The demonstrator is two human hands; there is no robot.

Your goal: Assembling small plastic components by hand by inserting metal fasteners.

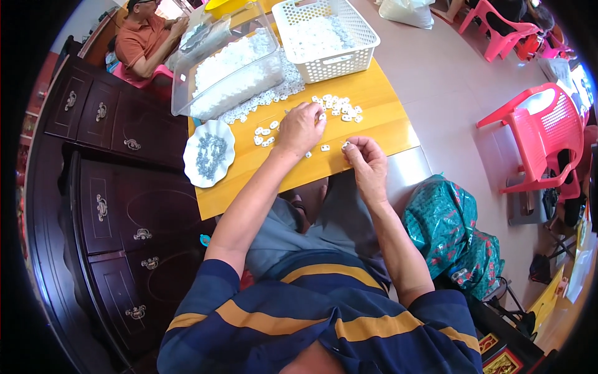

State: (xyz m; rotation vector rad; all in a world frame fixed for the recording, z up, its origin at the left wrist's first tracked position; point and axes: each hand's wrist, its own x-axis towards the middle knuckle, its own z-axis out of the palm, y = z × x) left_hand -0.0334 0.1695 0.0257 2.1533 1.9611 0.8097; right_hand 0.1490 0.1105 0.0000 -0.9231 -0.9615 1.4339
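My left hand (302, 128) is over the yellow wooden table (243, 171), its fingers bent together. A small white plastic piece (322, 116) shows at its fingertips. Just above the table's near edge, my right hand (370, 165) pinches another small white piece (346, 145) between thumb and finger. One loose white two-holed piece (325, 148) lies between the hands. A small group of these pieces (266, 132) lies left of my left hand, and a larger group (339, 106) lies beyond it. A scalloped white dish (192, 163) at the left holds many tiny grey-blue parts (212, 154).
A clear plastic bin (180, 103) heaped with white pieces stands at the back, beside a white perforated basket (339, 65). Dark drawers (103, 206) stand along the left. Green bags (442, 218) and a pink chair (529, 137) are at the right. A person (140, 37) sits across.
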